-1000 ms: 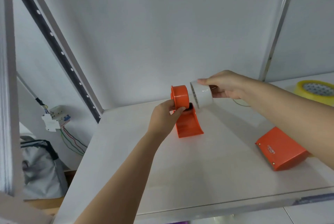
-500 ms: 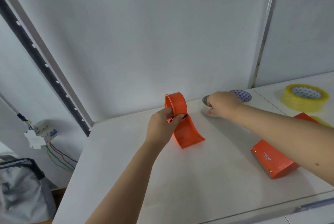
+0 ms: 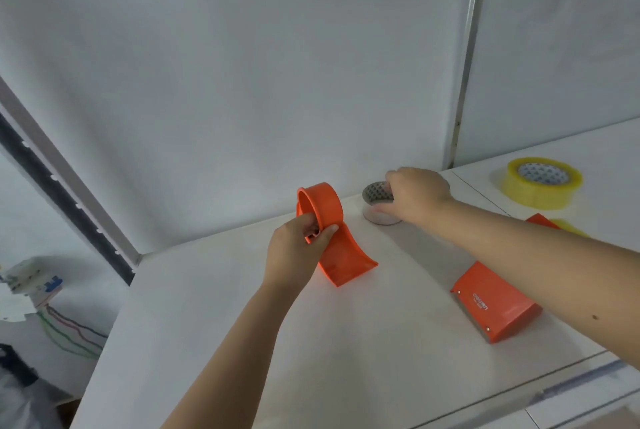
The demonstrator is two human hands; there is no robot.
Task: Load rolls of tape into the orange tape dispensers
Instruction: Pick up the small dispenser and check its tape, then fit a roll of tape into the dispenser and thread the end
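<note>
my right hand (image 3: 417, 196) grips white tape roll (image 3: 379, 218), core upright | just right of orange dispenser (image 3: 346, 262) | my left hand (image 3: 298, 252) pinches that

— What is hanging at lower left?
— A white breaker box (image 3: 31, 281), coloured wires (image 3: 69, 335) trailing beneath it.
— And above?
— A dark slotted rail (image 3: 69, 200) is slanting up the left edge; a metal strip (image 3: 467, 54) is running down upper right.

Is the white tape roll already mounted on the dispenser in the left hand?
No, the white tape roll lies on the table under the right hand, apart from the orange dispenser that the left hand grips.
</note>
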